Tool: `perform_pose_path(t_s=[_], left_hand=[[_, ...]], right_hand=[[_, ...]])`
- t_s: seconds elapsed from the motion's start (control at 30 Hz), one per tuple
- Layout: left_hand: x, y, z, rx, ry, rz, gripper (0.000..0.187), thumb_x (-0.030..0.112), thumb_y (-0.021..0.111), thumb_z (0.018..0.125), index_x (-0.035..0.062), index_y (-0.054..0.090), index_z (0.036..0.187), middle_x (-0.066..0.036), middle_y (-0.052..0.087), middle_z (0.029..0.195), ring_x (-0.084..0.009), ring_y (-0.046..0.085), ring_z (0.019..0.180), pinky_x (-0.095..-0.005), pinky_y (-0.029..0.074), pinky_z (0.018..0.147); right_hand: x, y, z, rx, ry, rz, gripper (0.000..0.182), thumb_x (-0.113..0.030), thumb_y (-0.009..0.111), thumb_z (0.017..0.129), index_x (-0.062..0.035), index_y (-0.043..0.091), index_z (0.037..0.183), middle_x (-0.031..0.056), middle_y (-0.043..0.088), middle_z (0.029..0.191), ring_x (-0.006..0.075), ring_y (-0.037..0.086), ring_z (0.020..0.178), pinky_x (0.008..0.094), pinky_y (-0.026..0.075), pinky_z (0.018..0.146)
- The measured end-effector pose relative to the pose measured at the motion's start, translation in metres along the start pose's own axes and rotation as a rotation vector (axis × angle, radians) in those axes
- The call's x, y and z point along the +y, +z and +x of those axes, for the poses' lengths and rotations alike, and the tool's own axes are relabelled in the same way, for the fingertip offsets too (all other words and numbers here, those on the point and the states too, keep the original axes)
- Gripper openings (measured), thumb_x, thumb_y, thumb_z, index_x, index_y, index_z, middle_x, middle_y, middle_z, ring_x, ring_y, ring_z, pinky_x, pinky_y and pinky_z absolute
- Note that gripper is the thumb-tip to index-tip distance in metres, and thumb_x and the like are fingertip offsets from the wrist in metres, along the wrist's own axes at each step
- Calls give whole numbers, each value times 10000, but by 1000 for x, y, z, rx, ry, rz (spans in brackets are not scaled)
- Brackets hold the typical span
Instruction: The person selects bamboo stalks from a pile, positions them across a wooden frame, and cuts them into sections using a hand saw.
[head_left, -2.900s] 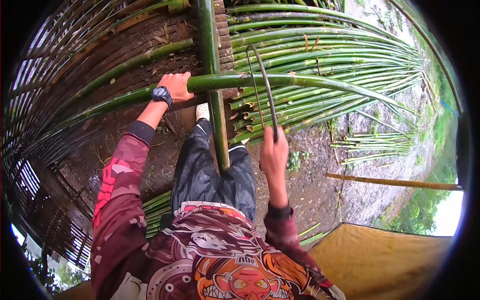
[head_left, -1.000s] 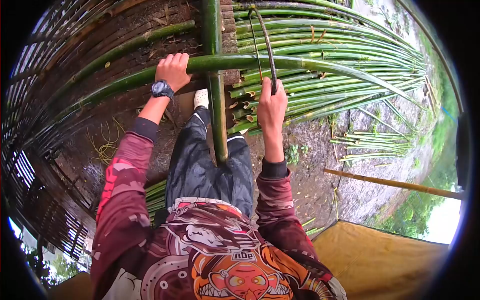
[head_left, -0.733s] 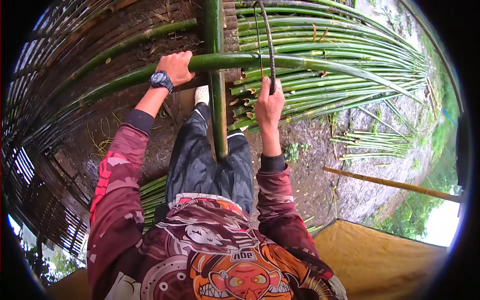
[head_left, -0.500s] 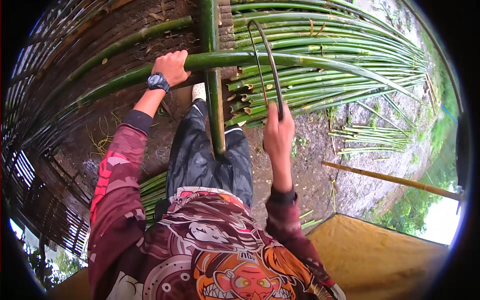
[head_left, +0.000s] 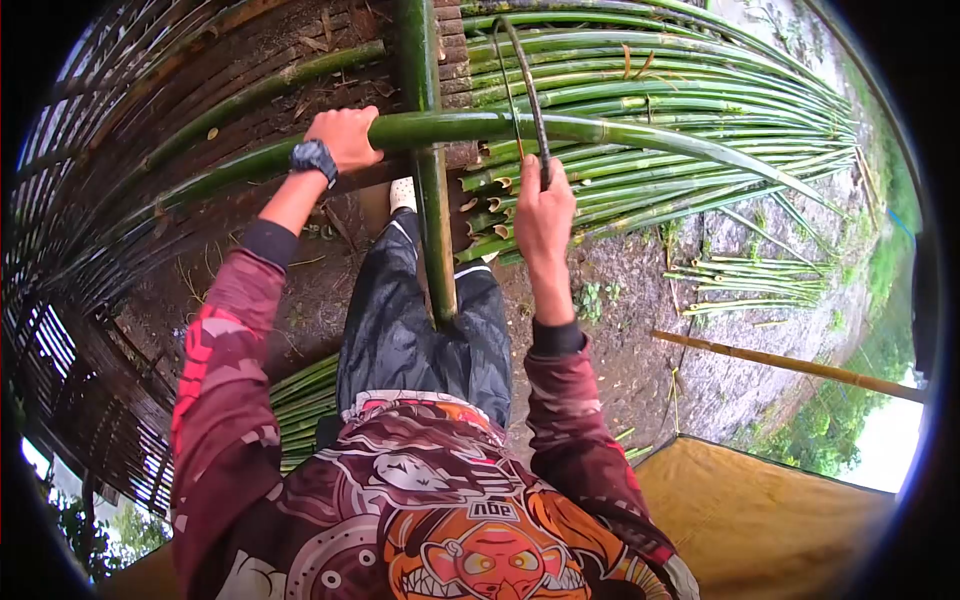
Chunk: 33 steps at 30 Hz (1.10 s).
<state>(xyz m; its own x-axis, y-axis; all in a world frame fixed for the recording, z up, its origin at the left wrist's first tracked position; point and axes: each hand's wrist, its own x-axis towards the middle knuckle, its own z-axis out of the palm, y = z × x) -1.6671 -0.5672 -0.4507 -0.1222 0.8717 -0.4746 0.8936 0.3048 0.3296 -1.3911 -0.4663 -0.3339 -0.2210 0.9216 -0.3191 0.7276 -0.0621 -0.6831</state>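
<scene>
A long green bamboo pole [head_left: 660, 139] lies crosswise over an upright-running bamboo post [head_left: 430, 200]. My left hand [head_left: 343, 138], with a watch on its wrist, is wrapped over the pole just left of the crossing. In my right hand [head_left: 545, 208] is the grip of a hacksaw [head_left: 531, 85] with a thin curved frame. Its blade meets the pole to the right of the crossing, and the frame's far end reaches beyond the pole. How deep any cut goes cannot be made out.
Many cut bamboo poles [head_left: 640, 100] are stacked on the right behind the saw. Shorter thin pieces [head_left: 750, 280] lie on the wet ground. A slatted bamboo platform [head_left: 330, 40] is at the upper left, a yellowish tarp [head_left: 760, 510] at the lower right.
My right hand and the hacksaw have moved up, away from my body, along the blade's line. My left hand stays on the pole.
</scene>
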Motion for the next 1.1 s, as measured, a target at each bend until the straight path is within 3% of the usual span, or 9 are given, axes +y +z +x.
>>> perform_pose_path(t_s=[0.13,0.57,0.6,0.63,0.73,0.8,0.9,1.03,1.1], left_hand=[[-6,-15,11,-66,3,-36,415,389,735,712,87,672,990,-193,736,876,-413,710,856,-502,574,799],[-10,-30,23,-253,37,-119,535,389,743,653,65,719,1078,-225,739,953,-423,702,898,-491,575,841],[-10,-29,24,-249,34,-106,551,393,743,650,59,719,1087,-232,738,953,-426,703,897,-492,576,840],[-10,-23,21,-252,31,-111,551,393,743,650,59,719,1087,-232,738,953,-426,703,897,-492,576,840],[-15,-14,24,-126,73,-70,530,408,757,639,56,712,1032,-244,729,902,-423,708,866,-498,580,809],[-17,-3,22,-184,136,-110,552,395,760,639,72,699,1083,-233,734,909,-418,710,860,-502,579,788],[-17,-19,27,-189,101,-107,637,382,761,637,79,630,1181,-219,727,930,-425,699,869,-518,567,775],[-9,16,-20,520,189,206,594,250,828,682,124,598,1215,-88,626,1084,-268,592,1064,-412,496,888],[-11,35,-12,497,39,265,562,226,847,675,136,612,1178,-65,642,1044,-267,622,1007,-416,514,857]], right_hand=[[23,12,-1,19,113,138,327,-279,538,1061,-4,568,887,198,600,715,297,588,625,445,442,589],[-6,-60,-75,-87,68,-57,305,-273,526,1054,5,558,935,229,531,742,425,551,667,482,442,627],[-18,-77,-90,-81,109,-38,291,-247,540,1040,19,620,953,150,514,754,253,506,667,402,422,648],[-24,-81,-89,-86,111,-42,291,-247,540,1040,19,620,953,150,514,754,253,506,667,402,422,648],[-33,-55,-39,-98,124,-116,309,-259,538,1041,31,602,957,243,569,775,417,575,705,463,472,650],[-4,-18,24,-88,-222,-298,351,-292,541,1029,38,586,920,296,639,830,519,614,821,543,469,721],[-10,-9,17,-78,-58,-193,369,-309,537,1032,42,599,935,325,649,853,513,629,909,550,462,778],[-24,-8,16,-42,-4,-113,334,-280,531,1038,37,607,966,315,653,857,516,622,870,542,472,770],[-20,-4,17,-28,-58,-122,342,-282,529,1041,37,597,941,318,635,838,501,616,810,524,474,726]])
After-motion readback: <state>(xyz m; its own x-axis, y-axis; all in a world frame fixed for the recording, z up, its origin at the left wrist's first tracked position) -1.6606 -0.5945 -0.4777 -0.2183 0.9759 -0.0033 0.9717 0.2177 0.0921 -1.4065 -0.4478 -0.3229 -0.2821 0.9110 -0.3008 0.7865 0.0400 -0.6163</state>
